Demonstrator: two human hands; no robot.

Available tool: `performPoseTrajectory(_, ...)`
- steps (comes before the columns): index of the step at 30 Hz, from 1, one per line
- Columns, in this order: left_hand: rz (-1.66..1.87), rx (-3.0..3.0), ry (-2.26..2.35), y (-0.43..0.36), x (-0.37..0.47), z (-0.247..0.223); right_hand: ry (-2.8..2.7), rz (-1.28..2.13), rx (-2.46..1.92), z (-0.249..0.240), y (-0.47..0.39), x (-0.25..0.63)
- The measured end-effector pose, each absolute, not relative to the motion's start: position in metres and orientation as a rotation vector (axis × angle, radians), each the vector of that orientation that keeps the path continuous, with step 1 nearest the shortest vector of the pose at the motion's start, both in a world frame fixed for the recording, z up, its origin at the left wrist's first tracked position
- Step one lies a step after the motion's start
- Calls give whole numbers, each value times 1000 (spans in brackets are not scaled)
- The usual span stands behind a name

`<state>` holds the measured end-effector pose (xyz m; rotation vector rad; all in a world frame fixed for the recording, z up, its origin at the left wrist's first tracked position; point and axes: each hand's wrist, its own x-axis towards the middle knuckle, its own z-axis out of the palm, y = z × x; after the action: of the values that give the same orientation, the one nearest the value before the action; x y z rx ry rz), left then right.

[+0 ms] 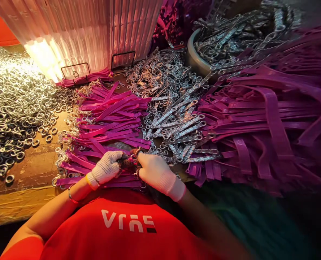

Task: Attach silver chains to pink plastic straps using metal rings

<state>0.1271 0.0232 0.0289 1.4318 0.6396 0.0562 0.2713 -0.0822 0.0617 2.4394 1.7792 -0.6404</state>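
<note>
My left hand [107, 168], in a white dotted glove with dark fingertips, is closed near the table's front edge. My right hand [155, 171], in a white glove, is closed just beside it. The fingertips of both meet over something small, which the fingers hide. Under and behind my left hand lies a pile of pink straps [114, 119], many with metal pieces at their left ends. Flat metal links with ringed ends [176, 126] lie heaped beyond my right hand.
Loose metal rings [22, 104] cover the table's left side. Ribbed translucent panels [81, 32] stand at the back. A round basin [194, 54] heaped with metal links is at the back right. Purple straps [257, 119] pile up at the right.
</note>
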Motion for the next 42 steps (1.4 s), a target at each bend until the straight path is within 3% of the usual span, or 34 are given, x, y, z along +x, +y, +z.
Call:
performPoseTrajectory(7, 70, 1655, 643, 21, 125, 26, 2040, -414, 2221, 45, -84, 263)
performPoseTrajectory(12, 59, 1679, 580, 32, 124, 30, 1927, -458, 2268, 54, -93, 264)
performPoseTrajectory(16, 91, 1383, 645, 41, 120, 33, 2093, -457, 2275, 59, -93, 308)
performPoseTrajectory(19, 83, 990, 759, 44, 123, 39, 1945, -155, 2550, 45, -75, 359)
performPoseTrajectory(23, 72, 596, 792, 39, 131, 54, 1878, 68, 2374, 18, -42, 404)
performPoseTrajectory(31, 78, 839, 772, 27, 123, 50, 1827, 151, 2522, 7, -40, 408)
performPoseTrajectory(34, 139, 1084, 757, 24, 120, 48, 2012, 20, 2665, 18, -52, 386)
performPoseTrajectory(36, 143, 1189, 710, 23, 119, 51, 2216, -286, 2723, 28, -62, 361)
performPoseTrajectory(39, 83, 1151, 627, 21, 120, 58, 2539, -703, 2543, 41, -76, 323)
performPoseTrajectory(42, -36, 979, 535, 21, 124, 63, 2850, -821, 2234, 49, -83, 298)
